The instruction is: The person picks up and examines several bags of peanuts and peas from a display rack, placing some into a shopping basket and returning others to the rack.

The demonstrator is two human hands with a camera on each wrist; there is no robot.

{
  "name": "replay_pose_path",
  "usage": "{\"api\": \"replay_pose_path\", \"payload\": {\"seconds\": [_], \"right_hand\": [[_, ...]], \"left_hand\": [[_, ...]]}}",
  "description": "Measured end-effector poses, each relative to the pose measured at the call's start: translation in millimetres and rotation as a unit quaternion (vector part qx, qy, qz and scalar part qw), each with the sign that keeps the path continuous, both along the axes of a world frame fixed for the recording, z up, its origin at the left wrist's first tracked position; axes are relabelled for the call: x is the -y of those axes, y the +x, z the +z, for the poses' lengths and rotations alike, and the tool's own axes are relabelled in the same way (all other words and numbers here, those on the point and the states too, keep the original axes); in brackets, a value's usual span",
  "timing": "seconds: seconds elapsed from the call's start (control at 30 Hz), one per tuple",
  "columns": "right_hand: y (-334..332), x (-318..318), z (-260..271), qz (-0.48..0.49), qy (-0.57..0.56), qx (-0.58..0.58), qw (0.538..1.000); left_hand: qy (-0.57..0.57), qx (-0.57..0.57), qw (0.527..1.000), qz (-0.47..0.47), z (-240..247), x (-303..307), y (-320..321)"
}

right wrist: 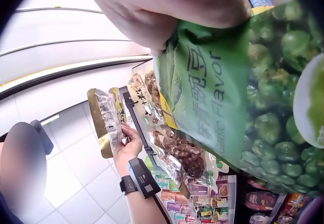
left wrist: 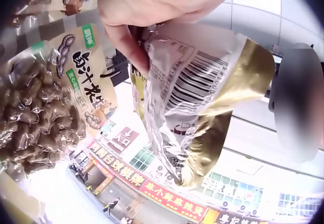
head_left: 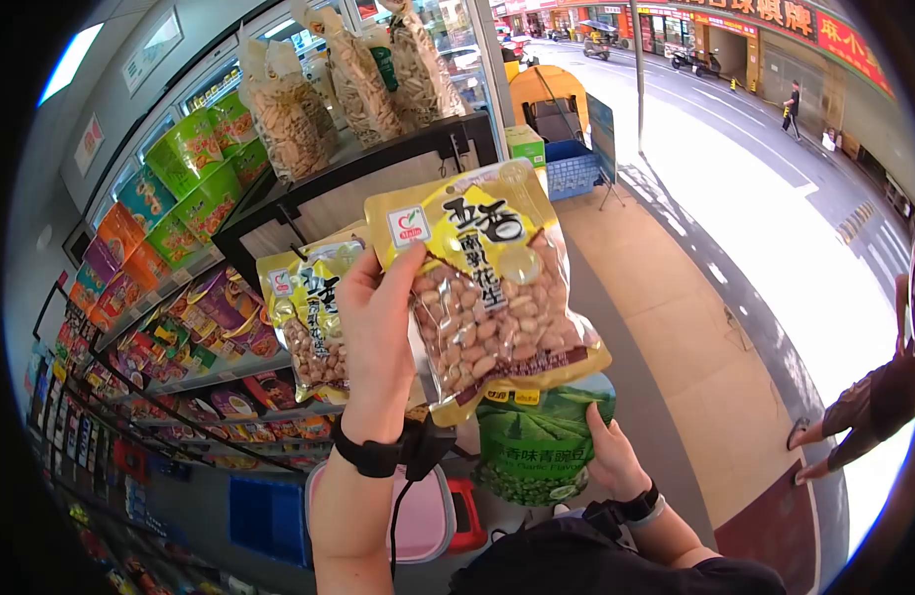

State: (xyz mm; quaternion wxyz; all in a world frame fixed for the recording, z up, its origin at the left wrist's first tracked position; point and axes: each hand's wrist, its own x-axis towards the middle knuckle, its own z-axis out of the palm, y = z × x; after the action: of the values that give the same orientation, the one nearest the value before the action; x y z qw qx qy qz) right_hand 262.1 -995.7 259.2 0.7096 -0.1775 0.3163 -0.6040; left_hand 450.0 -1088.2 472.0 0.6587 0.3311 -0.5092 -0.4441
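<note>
My left hand (head_left: 373, 317) pinches a gold-and-yellow bag of peanuts (head_left: 487, 307) by its left side, thumb on the printed front. The left wrist view shows the bag's back (left wrist: 202, 92), with a barcode and a gold seam. Lower and to the right, my right hand (head_left: 616, 461) grips a green bag of garlic-flavour green peas (head_left: 537, 436) by its edge. Part of the green bag is hidden behind the peanut bag in the head view. A matching peanut bag (head_left: 304, 317) is behind my left hand, against the dark rack.
Tall clear bags of peanuts in shells (head_left: 284, 109) stand on the black-edged rack top. Shelves of instant noodle tubs (head_left: 185, 198) run along the left. A pink bin (head_left: 423, 521) and a blue crate (head_left: 269, 521) sit below. Another person's arm (head_left: 864, 407) shows at right, by the street.
</note>
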Motion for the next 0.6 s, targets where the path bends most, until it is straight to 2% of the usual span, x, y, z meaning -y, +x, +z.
{"api": "replay_pose_path", "payload": {"seconds": [0.07, 0.2, 0.37, 0.5, 0.6], "right_hand": [[-5, -1, -3, -0.003, 0.008, 0.004, 1.000], [-11, -3, -3, 0.000, 0.021, -0.006, 1.000], [-11, 2, -5, 0.010, 0.031, -0.019, 0.999], [-8, 5, -4, 0.033, 0.032, -0.015, 0.999], [-5, 7, -5, 0.047, 0.040, -0.029, 0.998]], "left_hand": [[-0.010, -0.055, 0.998, -0.009, 0, 12, -6], [0.004, -0.046, 0.999, 0.006, -3, 18, -9], [0.090, -0.055, 0.994, 0.016, -5, 19, -3], [0.084, -0.057, 0.995, 0.009, 7, 16, -7], [0.115, -0.075, 0.989, -0.058, 12, 18, -13]]}}
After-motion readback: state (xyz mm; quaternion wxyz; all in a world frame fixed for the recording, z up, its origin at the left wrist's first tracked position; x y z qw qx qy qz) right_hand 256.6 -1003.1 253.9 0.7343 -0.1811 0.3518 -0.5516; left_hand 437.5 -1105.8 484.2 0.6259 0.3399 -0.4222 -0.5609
